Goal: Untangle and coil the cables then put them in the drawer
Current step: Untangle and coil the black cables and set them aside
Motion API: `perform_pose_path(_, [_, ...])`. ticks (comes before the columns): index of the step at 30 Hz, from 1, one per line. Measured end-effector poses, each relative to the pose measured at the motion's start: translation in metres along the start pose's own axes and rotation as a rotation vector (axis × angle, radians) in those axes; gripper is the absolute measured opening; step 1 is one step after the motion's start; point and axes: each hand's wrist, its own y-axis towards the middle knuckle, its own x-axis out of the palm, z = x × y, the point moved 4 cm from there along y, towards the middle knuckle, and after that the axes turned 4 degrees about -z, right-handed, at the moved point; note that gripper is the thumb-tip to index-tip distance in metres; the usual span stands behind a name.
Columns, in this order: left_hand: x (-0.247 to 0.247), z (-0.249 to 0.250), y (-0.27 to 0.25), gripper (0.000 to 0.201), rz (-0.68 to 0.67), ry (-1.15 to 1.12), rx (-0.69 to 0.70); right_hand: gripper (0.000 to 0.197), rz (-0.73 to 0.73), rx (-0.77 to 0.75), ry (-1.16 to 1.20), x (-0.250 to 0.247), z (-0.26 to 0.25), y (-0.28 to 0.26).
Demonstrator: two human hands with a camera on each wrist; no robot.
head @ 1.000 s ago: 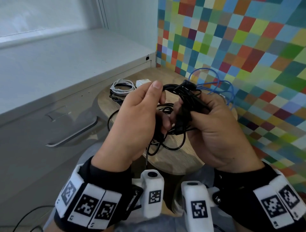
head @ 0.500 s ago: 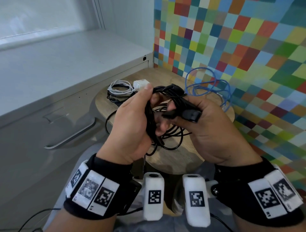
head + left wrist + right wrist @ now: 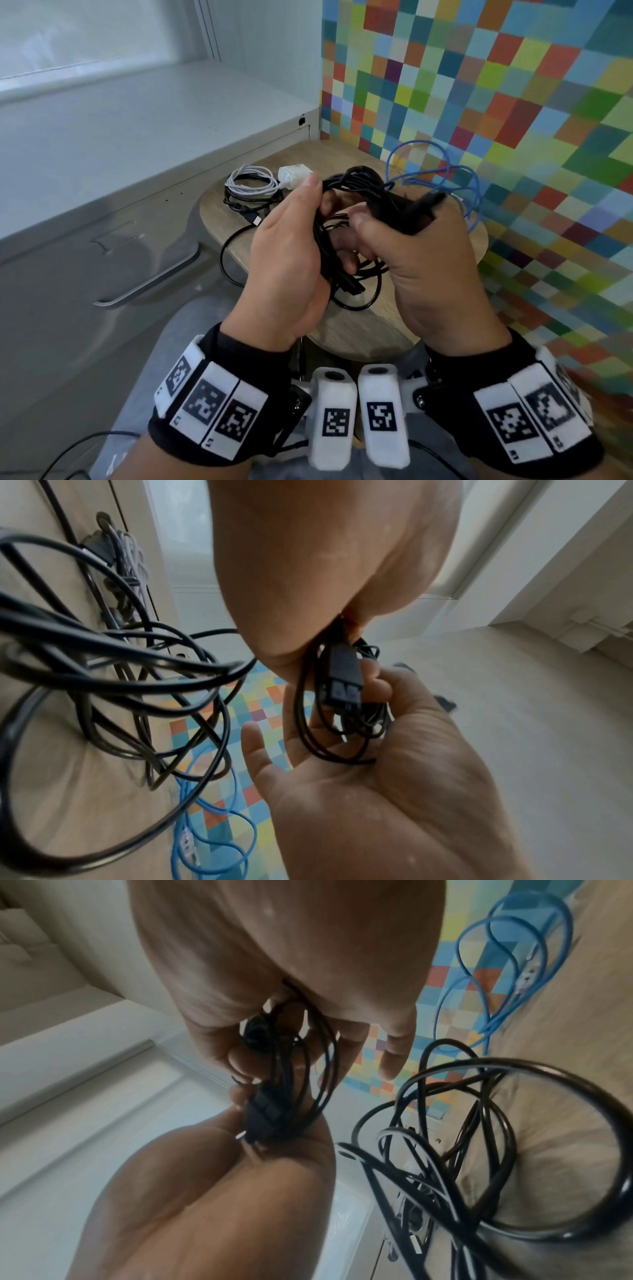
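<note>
Both hands hold a tangled black cable (image 3: 356,178) above the round wooden table (image 3: 359,329). My left hand (image 3: 318,202) grips a bunch of its loops between thumb and fingers. My right hand (image 3: 376,219) curls round a thicker black part whose end (image 3: 430,202) sticks out to the upper right. In the left wrist view a black connector (image 3: 342,677) lies between the two hands, and it shows again in the right wrist view (image 3: 263,1115). Loose black loops (image 3: 120,669) hang down onto the table. The grey drawer front (image 3: 102,260) with its handle (image 3: 147,284) is shut.
A coiled white cable (image 3: 251,180) with a white adapter (image 3: 294,174) lies at the table's far left, on a smaller black cable. A blue cable (image 3: 462,178) sprawls against the coloured checkered wall (image 3: 513,102). The white cabinet top (image 3: 137,130) runs along the left.
My right hand has swung the black plug end from in front of the bundle out to the right. The left hand keeps its grip on the loops.
</note>
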Motion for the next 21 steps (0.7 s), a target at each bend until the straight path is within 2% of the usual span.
perform_pose_path(1, [0.001, -0.001, 0.0, 0.041, -0.001, 0.004, 0.002, 0.005, 0.008, 0.002, 0.011, 0.0, -0.001, 0.0])
perform_pose_path(4, [0.003, -0.002, -0.001, 0.042, -0.004, 0.028, 0.0, 0.015, 0.044, 0.003, 0.052, 0.003, 0.0, -0.001])
perform_pose_path(6, [0.003, -0.001, -0.001, 0.05, -0.001, 0.039, -0.002, 0.021, 0.076, -0.013, 0.073, 0.004, 0.0, -0.003])
perform_pose_path(9, [0.004, 0.002, -0.001, 0.059, -0.006, 0.042, 0.009, 0.027, 0.049, -0.018, 0.093, 0.006, 0.002, -0.006])
perform_pose_path(14, [0.002, 0.009, -0.002, 0.046, 0.02, 0.051, 0.041, 0.027, 0.089, -0.072, -0.121, 0.003, -0.003, -0.012])
perform_pose_path(17, [0.003, 0.012, -0.003, 0.048, 0.009, 0.045, 0.048, 0.036, 0.036, -0.077, 0.027, 0.008, -0.007, -0.01])
perform_pose_path(19, [0.004, 0.013, -0.003, 0.057, 0.0, 0.027, 0.056, 0.034, 0.028, -0.07, 0.079, 0.008, -0.007, -0.008])
perform_pose_path(21, [0.004, 0.012, -0.003, 0.052, 0.005, 0.026, 0.072, 0.028, 0.035, -0.072, 0.076, 0.006, -0.005, -0.007])
